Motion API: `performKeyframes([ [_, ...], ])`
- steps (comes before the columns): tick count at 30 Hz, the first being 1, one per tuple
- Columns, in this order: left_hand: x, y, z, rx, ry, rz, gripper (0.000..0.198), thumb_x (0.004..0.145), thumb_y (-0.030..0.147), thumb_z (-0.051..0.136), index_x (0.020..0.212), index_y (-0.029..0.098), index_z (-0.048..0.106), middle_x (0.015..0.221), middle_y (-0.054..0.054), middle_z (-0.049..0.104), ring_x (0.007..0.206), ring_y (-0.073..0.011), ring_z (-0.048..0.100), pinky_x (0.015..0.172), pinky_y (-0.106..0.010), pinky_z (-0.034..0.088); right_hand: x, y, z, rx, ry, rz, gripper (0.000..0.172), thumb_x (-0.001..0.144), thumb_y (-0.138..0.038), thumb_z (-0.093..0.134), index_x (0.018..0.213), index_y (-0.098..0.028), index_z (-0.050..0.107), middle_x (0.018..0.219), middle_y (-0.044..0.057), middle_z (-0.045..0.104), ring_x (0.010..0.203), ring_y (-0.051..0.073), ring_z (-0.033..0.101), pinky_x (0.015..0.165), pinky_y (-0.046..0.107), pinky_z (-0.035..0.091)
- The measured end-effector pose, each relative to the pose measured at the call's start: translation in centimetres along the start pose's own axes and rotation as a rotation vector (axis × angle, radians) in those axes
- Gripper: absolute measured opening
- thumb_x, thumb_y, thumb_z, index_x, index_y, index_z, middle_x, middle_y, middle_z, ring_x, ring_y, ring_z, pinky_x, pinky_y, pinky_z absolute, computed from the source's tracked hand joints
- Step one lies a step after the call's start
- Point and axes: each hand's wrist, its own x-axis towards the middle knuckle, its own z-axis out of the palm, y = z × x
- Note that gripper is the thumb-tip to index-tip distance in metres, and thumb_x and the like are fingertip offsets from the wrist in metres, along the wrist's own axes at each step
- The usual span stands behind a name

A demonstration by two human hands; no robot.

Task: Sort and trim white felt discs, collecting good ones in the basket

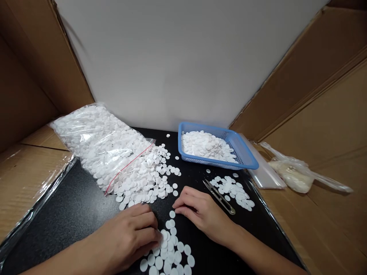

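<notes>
White round discs (169, 254) lie in a loose group on the black tabletop at the bottom centre. My left hand (133, 233) rests at the left side of this group, its fingers curled and their tips hidden. To the right, my right hand (200, 214) has thumb and forefinger brought close together beside a single disc at the top of the group; anything between the tips is too small to tell. A large clear bag (97, 137) with a red seal line lies at the left, more discs spilling from its mouth. A blue basket (246, 154) holds a heap of discs.
Metal thread snips (219, 196) lie right of my right hand, next to a smaller group of discs (233, 191). Flat clear plastic bags (266, 173) and a knotted plastic bag (298, 175) are at the right. Cardboard sides and a pale wall enclose the black tabletop (57, 206).
</notes>
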Motion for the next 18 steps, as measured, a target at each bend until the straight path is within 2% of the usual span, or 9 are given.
performKeyframes([
  [5, 0.0, -0.1, 0.0, -0.011, 0.024, -0.042, 0.013, 0.098, 0.015, 0.056, 0.102, 0.022, 0.066, 0.087, -0.002, 0.064, 0.080, -0.0186, 0.058, 0.071, -0.029, 0.046, -0.4, -0.3, -0.4, -0.045, -0.082, -0.032, 0.010, 0.091, -0.030, 0.072, 0.090, -0.020, 0.075, 0.079, 0.000, 0.062, 0.069, 0.013, 0.060, 0.062, 0.023, 0.046],
  [8, -0.1, -0.2, 0.0, -0.049, 0.028, -0.097, 0.018, 0.099, 0.016, 0.054, 0.111, 0.024, 0.066, 0.099, -0.005, 0.066, 0.089, -0.0195, 0.061, 0.077, -0.030, 0.051, -0.4, -0.8, -0.5, -0.035, -0.171, -0.081, 0.016, 0.094, -0.034, 0.067, 0.091, -0.022, 0.078, 0.077, 0.000, 0.063, 0.066, 0.012, 0.060, 0.060, 0.022, 0.046],
  [10, -0.2, -0.2, 0.0, -0.066, 0.026, -0.117, 0.026, 0.099, 0.018, 0.055, 0.123, 0.025, 0.062, 0.118, -0.007, 0.066, 0.105, -0.0217, 0.063, 0.089, -0.033, 0.054, -0.3, -0.9, -0.6, -0.017, -0.108, -0.047, 0.021, 0.098, -0.034, 0.061, 0.091, -0.022, 0.078, 0.078, 0.001, 0.065, 0.068, 0.013, 0.062, 0.062, 0.023, 0.048],
  [12, -0.3, -0.1, 0.0, -0.047, 0.016, -0.109, 0.037, 0.097, 0.023, 0.061, 0.133, 0.027, 0.057, 0.135, -0.008, 0.062, 0.122, -0.0249, 0.059, 0.100, -0.038, 0.052, -0.1, -0.5, -0.8, -0.056, 0.043, 0.027, 0.021, 0.099, -0.031, 0.058, 0.091, -0.022, 0.075, 0.079, 0.002, 0.066, 0.071, 0.015, 0.064, 0.064, 0.025, 0.050],
  [14, -0.2, 0.0, 0.0, 0.010, -0.018, -0.069, 0.048, 0.094, 0.032, 0.067, 0.140, 0.025, 0.053, 0.142, -0.008, 0.060, 0.130, -0.0280, 0.055, 0.106, -0.042, 0.051, 0.1, 0.0, -1.0, -0.109, 0.131, 0.085, 0.018, 0.098, -0.026, 0.057, 0.091, -0.021, 0.073, 0.081, 0.003, 0.067, 0.071, 0.015, 0.064, 0.064, 0.026, 0.050],
  [16, 0.0, 0.2, -0.1, 0.075, -0.055, -0.019, 0.056, 0.091, 0.039, 0.070, 0.141, 0.021, 0.053, 0.143, -0.009, 0.060, 0.132, -0.0301, 0.055, 0.107, -0.044, 0.051, 0.3, 0.4, -1.0, -0.125, 0.118, 0.099, 0.015, 0.096, -0.023, 0.059, 0.090, -0.022, 0.073, 0.081, 0.002, 0.066, 0.070, 0.015, 0.063, 0.063, 0.026, 0.049],
  [18, 0.2, 0.5, -0.1, 0.111, -0.067, 0.013, 0.054, 0.090, 0.039, 0.071, 0.137, 0.017, 0.056, 0.139, -0.011, 0.063, 0.128, -0.0306, 0.058, 0.106, -0.043, 0.051, 0.3, 0.5, -0.8, -0.107, 0.077, 0.090, 0.013, 0.094, -0.020, 0.061, 0.088, -0.022, 0.073, 0.083, 0.002, 0.065, 0.071, 0.015, 0.063, 0.064, 0.025, 0.049],
])
